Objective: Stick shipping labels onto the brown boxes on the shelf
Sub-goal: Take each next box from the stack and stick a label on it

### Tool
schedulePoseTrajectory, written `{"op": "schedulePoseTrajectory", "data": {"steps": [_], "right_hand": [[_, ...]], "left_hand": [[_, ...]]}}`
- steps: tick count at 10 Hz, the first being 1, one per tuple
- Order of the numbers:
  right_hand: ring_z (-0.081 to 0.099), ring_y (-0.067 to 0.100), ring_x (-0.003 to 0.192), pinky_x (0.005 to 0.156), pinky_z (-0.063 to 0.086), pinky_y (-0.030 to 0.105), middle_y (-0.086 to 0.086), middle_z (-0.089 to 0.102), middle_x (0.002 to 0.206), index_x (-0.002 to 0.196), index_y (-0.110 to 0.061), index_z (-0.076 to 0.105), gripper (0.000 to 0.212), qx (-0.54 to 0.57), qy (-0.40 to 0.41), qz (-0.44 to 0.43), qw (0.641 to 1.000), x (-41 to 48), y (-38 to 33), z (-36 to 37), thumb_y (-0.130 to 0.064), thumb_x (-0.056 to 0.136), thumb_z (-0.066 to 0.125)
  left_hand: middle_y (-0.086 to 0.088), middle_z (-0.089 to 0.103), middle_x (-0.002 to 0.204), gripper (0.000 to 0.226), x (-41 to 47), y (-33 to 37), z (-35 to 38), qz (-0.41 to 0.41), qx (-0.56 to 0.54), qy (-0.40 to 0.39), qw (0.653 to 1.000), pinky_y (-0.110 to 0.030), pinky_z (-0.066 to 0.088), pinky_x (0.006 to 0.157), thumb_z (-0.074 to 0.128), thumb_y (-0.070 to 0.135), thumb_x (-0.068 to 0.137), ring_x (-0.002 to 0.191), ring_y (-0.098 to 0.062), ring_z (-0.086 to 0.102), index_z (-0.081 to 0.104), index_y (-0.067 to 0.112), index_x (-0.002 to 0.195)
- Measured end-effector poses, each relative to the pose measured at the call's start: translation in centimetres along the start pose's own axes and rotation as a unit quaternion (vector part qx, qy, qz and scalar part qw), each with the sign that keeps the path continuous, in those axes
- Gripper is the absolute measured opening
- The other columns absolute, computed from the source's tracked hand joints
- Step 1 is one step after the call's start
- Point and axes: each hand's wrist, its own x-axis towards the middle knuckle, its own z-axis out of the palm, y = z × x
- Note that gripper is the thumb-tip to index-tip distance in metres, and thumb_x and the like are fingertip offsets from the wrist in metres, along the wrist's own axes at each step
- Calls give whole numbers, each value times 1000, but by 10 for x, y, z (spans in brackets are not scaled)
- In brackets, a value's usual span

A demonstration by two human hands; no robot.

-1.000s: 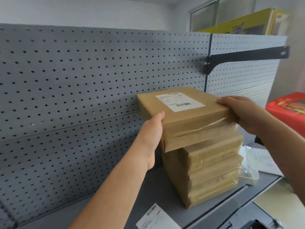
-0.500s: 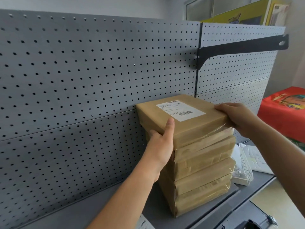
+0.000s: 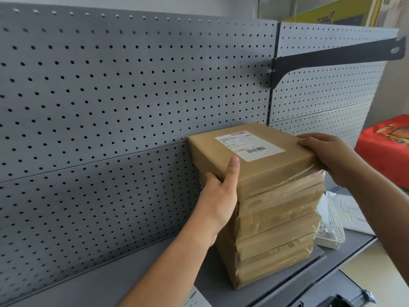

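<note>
The left hand (image 3: pixel 218 196) clasps the top box (image 3: pixel 276 176) at its near-left corner, thumb up on the front face, fingers tucked out of sight round the side. The right hand (image 3: pixel 327 156) curls over the box's right edge. On the lid sits a white shipping label (image 3: pixel 249 146) with barcodes at two corners, its print too small to read. The box crowns a stack of brown boxes (image 3: pixel 276 240) by the shelf's (image 3: pixel 110 284) front edge. Another label (image 3: pixel 194 300) is cut off at the bottom. To the right sit a white basket (image 3: pixel 334 224) and a red package (image 3: pixel 385 147), its writing blurred.
</note>
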Motion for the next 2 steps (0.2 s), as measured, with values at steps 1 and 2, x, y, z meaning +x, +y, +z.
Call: {"op": "schedulePoseTrajectory", "data": {"steps": [1, 2], "right_hand": [[67, 28, 107, 100, 53, 51, -2, 74, 108, 101, -35, 78, 35, -12, 3, -7, 1000, -5, 1, 0, -51, 70, 69], [65, 26, 108, 99, 52, 47, -4, 72, 110, 101, -32, 76, 25, -34, 33, -27, 999, -9, -2, 1, -47, 82, 67]], "left_hand": [[9, 38, 158, 98, 1, -1, -1, -8, 9, -8, 1000, -22, 22, 98, 32, 80, 87, 119, 2, 31, 14, 17, 161], [11, 34, 161, 102, -3, -3, -4, 0, 9, -1, 1000, -24, 22, 102, 30, 84, 84, 135, -1, 33, 13, 21, 162]]}}
